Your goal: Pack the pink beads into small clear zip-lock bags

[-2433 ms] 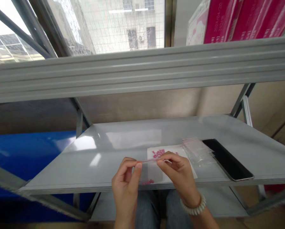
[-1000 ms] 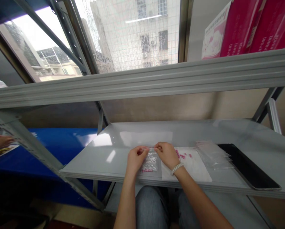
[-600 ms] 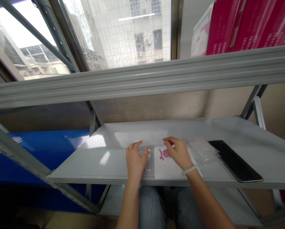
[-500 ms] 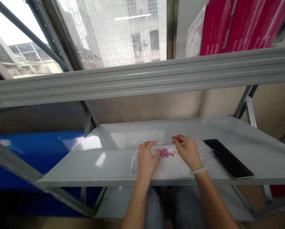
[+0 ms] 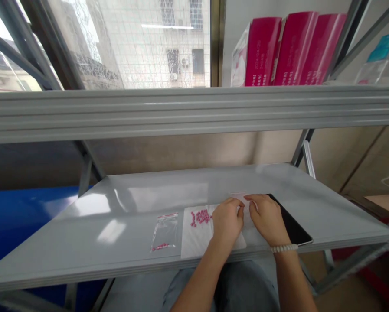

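A sheet of white paper (image 5: 194, 242) lies on the grey shelf with a cluster of small pink beads (image 5: 202, 216) on it. Left of the paper is a clear zip bag (image 5: 165, 229) with a few pink beads along its bottom. My left hand (image 5: 228, 222) is over the paper's right side, its fingertips pinched together; what they hold is hidden. Close to it, my right hand (image 5: 268, 219), with a pale beaded bracelet (image 5: 284, 248) at the wrist, has thumb and fingers closed at a second clear bag (image 5: 239, 195), mostly covered by the hands.
A black tablet or large phone (image 5: 296, 225) lies just right of my right hand. A grey rail (image 5: 181, 110) crosses above the shelf (image 5: 132, 234). Magenta boxes (image 5: 292, 52) and a blue-capped bottle (image 5: 374, 60) stand on the upper level.
My left hand has moved right, away from the beads, and now meets my right hand at the second bag. The view has turned right, and the left bag is uncovered.
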### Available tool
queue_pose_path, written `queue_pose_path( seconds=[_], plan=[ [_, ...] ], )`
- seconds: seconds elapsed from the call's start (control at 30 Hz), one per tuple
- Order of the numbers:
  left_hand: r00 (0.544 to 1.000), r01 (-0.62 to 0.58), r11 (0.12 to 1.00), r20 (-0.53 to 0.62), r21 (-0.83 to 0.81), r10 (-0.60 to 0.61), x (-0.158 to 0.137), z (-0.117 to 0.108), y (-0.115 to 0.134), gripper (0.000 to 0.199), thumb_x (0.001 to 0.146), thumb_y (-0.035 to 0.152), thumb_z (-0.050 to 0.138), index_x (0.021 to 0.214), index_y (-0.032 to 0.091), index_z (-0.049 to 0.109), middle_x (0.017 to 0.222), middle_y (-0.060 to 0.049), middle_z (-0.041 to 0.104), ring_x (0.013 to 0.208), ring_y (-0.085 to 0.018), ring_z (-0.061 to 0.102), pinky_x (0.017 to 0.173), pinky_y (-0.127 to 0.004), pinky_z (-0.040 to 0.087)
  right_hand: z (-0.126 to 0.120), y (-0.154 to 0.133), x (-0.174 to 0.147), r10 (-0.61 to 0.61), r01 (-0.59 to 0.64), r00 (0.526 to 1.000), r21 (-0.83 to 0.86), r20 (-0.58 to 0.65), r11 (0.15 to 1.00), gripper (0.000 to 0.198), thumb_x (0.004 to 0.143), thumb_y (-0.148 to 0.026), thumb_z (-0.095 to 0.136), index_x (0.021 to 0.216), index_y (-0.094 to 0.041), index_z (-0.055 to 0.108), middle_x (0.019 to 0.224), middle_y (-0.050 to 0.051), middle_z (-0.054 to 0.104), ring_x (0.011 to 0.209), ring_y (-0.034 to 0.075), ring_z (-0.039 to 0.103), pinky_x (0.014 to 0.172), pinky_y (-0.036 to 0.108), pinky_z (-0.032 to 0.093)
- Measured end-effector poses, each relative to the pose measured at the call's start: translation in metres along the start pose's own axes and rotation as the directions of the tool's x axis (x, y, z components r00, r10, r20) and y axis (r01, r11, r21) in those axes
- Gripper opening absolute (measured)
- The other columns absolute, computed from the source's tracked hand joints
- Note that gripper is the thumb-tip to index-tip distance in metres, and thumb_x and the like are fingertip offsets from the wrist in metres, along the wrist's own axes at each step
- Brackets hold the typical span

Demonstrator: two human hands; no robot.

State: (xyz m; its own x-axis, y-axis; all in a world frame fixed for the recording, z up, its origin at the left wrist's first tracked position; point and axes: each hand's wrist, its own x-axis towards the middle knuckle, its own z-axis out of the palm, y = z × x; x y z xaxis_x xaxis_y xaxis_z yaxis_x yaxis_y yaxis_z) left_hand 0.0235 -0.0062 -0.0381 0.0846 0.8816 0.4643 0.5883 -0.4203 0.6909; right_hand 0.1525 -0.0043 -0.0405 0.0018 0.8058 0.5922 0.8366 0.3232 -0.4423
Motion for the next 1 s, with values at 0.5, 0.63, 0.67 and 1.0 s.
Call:
queue_pose_path(
  seconds=[0.5,0.63,0.67,1.0],
  plan=[
    [0.784,-0.04,0.776,-0.501,-0.63,-0.366,-0.045,-0.072,-0.022,0.016,0.075,0.027,0.07,0.084,0.02,0.06,0.078,0.001,0.06,0.073,-0.013,0.06,0.066,-0.02,0.05,0.013,-0.077,-0.019,0.273,-0.593,0.797,0.783,0.538,0.187,0.056,0.068,-0.07,0.067,0.059,-0.017,0.053,0.059,0.002,0.058,0.04,0.011,0.054,0.035,0.019,0.033],
    [0.787,0.01,0.669,-0.407,-0.743,-0.464,-0.057,-0.078,-0.025,0.027,0.07,0.026,0.076,0.093,0.021,0.064,0.094,-0.001,0.065,0.084,-0.013,0.061,0.073,-0.021,0.051,0.014,-0.083,-0.023,0.289,-0.521,0.835,0.843,0.469,0.136,0.05,0.06,-0.058,0.083,0.076,-0.019,0.056,0.064,-0.003,0.058,0.047,0.012,0.055,0.035,0.018,0.036],
    [0.786,0.019,0.664,-0.399,-0.748,-0.472,-0.059,-0.08,-0.026,0.03,0.07,0.027,0.078,0.096,0.021,0.065,0.099,-0.002,0.065,0.086,-0.013,0.061,0.074,-0.021,0.051,0.013,-0.083,-0.024,0.257,-0.528,0.835,0.84,0.487,0.126,0.048,0.06,-0.055,0.084,0.077,-0.019,0.057,0.064,-0.003,0.058,0.048,0.012,0.053,0.036,0.018,0.037],
    [0.69,0.094,0.905,-0.628,-0.414,-0.359,-0.073,-0.09,-0.037,0.036,0.08,0.036,0.072,0.113,0.023,0.062,0.121,-0.008,0.062,0.106,-0.024,0.061,0.089,-0.036,0.052,0.011,-0.075,-0.032,-0.026,-0.691,0.716,0.714,0.697,0.116,0.037,0.064,-0.046,0.084,0.068,-0.014,0.065,0.057,-0.001,0.061,0.047,0.009,0.053,0.039,0.017,0.035]
  ],
)
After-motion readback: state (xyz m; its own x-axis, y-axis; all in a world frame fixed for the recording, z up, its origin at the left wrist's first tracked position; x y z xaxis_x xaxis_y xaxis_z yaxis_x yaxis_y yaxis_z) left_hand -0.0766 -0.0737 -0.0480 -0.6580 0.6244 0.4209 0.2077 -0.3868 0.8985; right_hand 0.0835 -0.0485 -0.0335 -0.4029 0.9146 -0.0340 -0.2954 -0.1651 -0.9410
